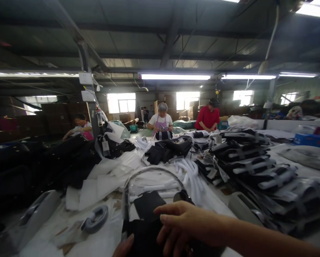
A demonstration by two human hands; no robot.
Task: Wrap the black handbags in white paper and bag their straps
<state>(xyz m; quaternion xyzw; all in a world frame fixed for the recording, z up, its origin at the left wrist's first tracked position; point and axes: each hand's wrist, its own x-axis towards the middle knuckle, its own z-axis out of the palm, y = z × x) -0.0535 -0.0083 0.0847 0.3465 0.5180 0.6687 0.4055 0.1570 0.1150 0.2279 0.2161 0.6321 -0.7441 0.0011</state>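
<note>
My right hand (183, 225) reaches in from the lower right, its fingers curled over a black piece of fabric (146, 228) that lies on the white-covered table (101, 242). Only a fingertip of my left hand (123, 248) shows at the bottom edge, pressed against the same black fabric. A curved grey band (151, 171) arches just behind the fabric, over a flat black piece (149, 203).
Stacked black-and-white packed items (256, 160) fill the right side. Black garments (167, 148) and white sheets (111, 175) lie in the middle, a dark heap (69, 160) at left. A grey tape roll (95, 218) sits near me. Three people work at the far end.
</note>
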